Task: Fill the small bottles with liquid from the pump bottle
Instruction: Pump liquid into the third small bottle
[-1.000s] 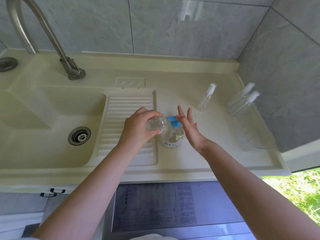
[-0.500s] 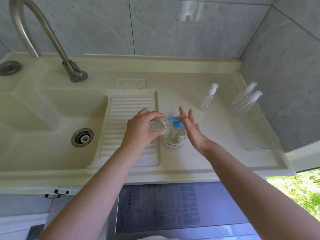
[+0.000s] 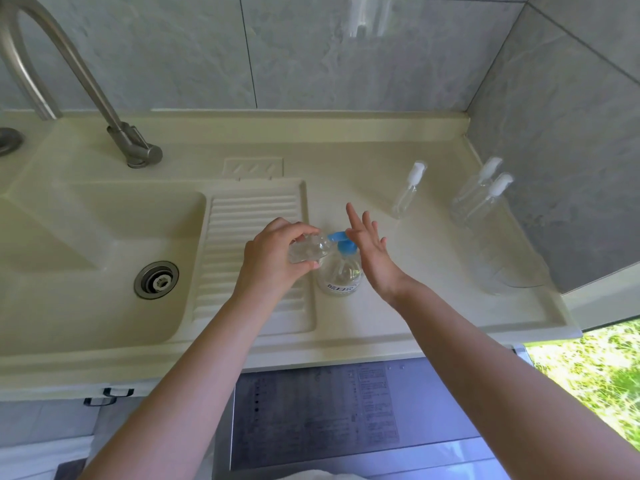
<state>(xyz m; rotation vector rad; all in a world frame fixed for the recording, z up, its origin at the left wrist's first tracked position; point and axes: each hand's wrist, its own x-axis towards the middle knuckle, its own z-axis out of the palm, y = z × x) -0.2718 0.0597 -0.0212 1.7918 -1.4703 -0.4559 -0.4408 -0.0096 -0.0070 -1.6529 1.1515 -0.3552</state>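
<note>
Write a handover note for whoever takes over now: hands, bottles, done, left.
Left hand grips a small clear bottle, tilted, mouth at the blue spout of the pump bottle.
Right hand is open, palm by the pump head, fingers straight.
Three capped small bottles: one mid counter, two by the right wall.
Done: the fill level of the held bottle is unclear.
Left: pump, cap it, fill the others.

A home laundry or wash area: cream sink (image 3: pixel 86 237) with ribbed washboard (image 3: pixel 249 251), steel tap (image 3: pixel 69 74), grey wall tiles (image 3: pixel 346 50).
</note>
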